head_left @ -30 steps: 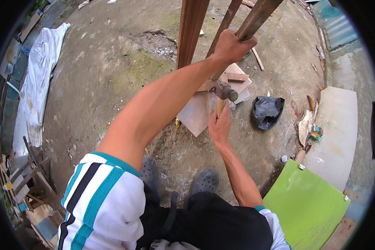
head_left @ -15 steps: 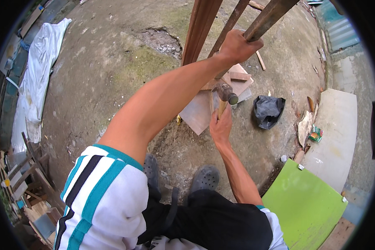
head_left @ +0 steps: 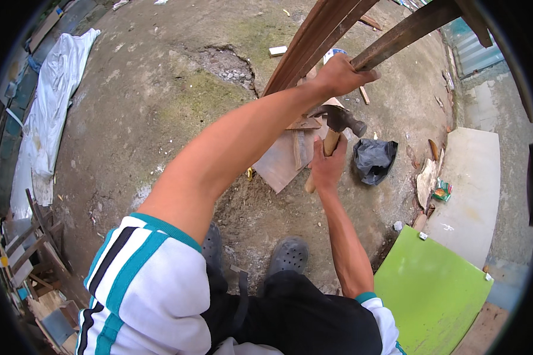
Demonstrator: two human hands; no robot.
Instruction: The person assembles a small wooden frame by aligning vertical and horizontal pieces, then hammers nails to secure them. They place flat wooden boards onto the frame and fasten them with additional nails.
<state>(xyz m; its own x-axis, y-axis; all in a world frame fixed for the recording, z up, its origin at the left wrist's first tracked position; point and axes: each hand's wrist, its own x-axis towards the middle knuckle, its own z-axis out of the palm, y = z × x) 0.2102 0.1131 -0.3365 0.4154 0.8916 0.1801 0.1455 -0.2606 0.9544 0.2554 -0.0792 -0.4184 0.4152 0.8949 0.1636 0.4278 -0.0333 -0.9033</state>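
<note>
My left hand, on my outstretched left arm, is closed round a dark brown wooden bar of an upright frame. More reddish-brown lengths of the frame rise beside it. Below that, my right hand grips the light wooden handle of a claw hammer. Its dark metal head is raised, close under the bar my left hand holds. Beneath the hammer, flat wooden boards and offcuts lie on the ground, partly hidden by my left forearm and the hammer.
A black plastic bag sits right of the boards. Farther right are a pale panel, a green board and a small green packet. White sheeting and scrap wood lie left. The ground has a broken hollow.
The frame has tilted to the right, with my left hand still on it. My right hand has lifted the hammer slightly and turned it, so its head now points right.
</note>
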